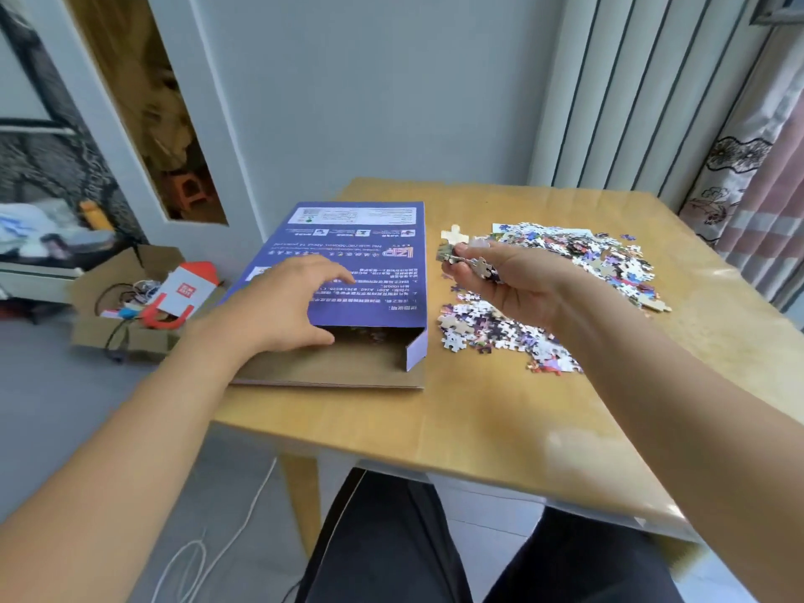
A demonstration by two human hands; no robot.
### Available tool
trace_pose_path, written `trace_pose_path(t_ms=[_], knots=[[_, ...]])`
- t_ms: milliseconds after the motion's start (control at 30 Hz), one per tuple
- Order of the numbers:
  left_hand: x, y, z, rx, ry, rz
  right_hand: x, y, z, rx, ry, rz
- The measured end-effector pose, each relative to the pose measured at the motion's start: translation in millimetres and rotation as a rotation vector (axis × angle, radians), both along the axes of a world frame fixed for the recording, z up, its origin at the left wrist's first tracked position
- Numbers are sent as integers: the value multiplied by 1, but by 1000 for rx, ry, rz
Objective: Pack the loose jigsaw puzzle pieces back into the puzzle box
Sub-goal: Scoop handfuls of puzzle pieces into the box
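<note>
Left hand [287, 304] covers the puzzle box [348, 272] corner; the box's print is too blurred to read.

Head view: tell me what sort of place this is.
Most likely a room in a home: a small wooden table by patterned curtains, and an open cardboard box of odds and ends on the floor.

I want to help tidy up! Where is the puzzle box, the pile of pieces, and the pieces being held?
puzzle box [348, 263]: head view, on its purple printed top.
pile of pieces [578, 250]: head view, middle of the far heap.
held pieces [480, 267]: head view, on a piece in the right hand [509, 278].
</note>
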State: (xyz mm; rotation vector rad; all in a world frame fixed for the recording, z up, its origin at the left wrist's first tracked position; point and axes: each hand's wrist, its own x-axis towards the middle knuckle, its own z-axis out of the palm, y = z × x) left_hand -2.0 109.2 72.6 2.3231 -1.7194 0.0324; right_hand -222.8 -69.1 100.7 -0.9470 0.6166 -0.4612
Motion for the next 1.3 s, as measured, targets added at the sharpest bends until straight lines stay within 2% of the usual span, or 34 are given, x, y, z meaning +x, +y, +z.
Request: trace_pose_path(t_ms=[100,233,300,467,633,733,800,933,1067,1300], knots=[[2,5,-3,-125,-9,0,15,16,7,-24,26,55],[-7,-1,23,-283,-207,-14,29,29,24,-59,14,98],[-10,-8,46,-334,-255,-1,34,30,41,-150,-8,90],[-9,-27,93,-323,-288,-71,39,25,91,-443,-73,30],[-4,-39,122,-351,-151,-120,49,29,116,-793,24,-36],[4,-41,133,-308,-43,-150,49,31,117,-1112,119,-85],[9,-42,136,-293,-24,-147,48,28,114,-1296,158,-111],[9,-41,136,-293,4,-144,46,26,105,-1529,230,-128],[11,-40,131,-355,52,-133,39,31,99,-1621,225,-119],[7,-42,128,-332,82,-148,38,30,96,-1701,428,22]])
